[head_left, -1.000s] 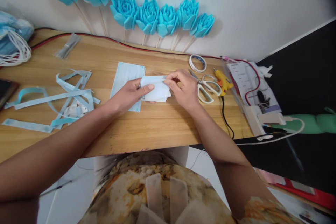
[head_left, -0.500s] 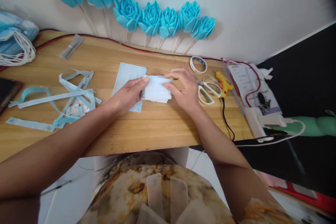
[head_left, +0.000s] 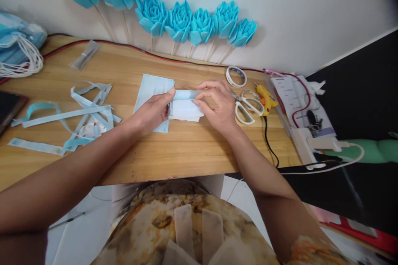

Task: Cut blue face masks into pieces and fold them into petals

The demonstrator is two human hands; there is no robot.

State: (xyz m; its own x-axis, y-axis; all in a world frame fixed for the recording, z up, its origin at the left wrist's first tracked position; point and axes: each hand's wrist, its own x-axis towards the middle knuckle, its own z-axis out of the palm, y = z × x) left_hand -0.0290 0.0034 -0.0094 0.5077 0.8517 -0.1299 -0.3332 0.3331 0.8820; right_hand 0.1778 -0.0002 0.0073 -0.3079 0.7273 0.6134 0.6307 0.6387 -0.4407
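Observation:
Between my two hands is a small stack of white and light blue mask fabric (head_left: 185, 110), with a blue strip showing along its far side. My left hand (head_left: 157, 109) is closed on the stack's left end, thumb on top. My right hand (head_left: 217, 103) pinches the right end between thumb and fingers, lifting or folding the top layer. Partly under my left hand, a flat light blue sheet of mask fabric (head_left: 152, 87) lies on the table. Just right of my right hand are the white-handled scissors (head_left: 245, 109).
Cut blue strips (head_left: 68, 120) lie tangled on the wooden table (head_left: 186, 153) at left. A yellow glue gun (head_left: 266, 99), a tape roll (head_left: 236, 76) and a power strip (head_left: 304, 145) are at right. Blue fabric flowers (head_left: 202, 27) on sticks lean on the wall.
The top white layer of the stack has been folded toward me at its far side, so a blue strip now shows there. Both hands keep nearly the same place.

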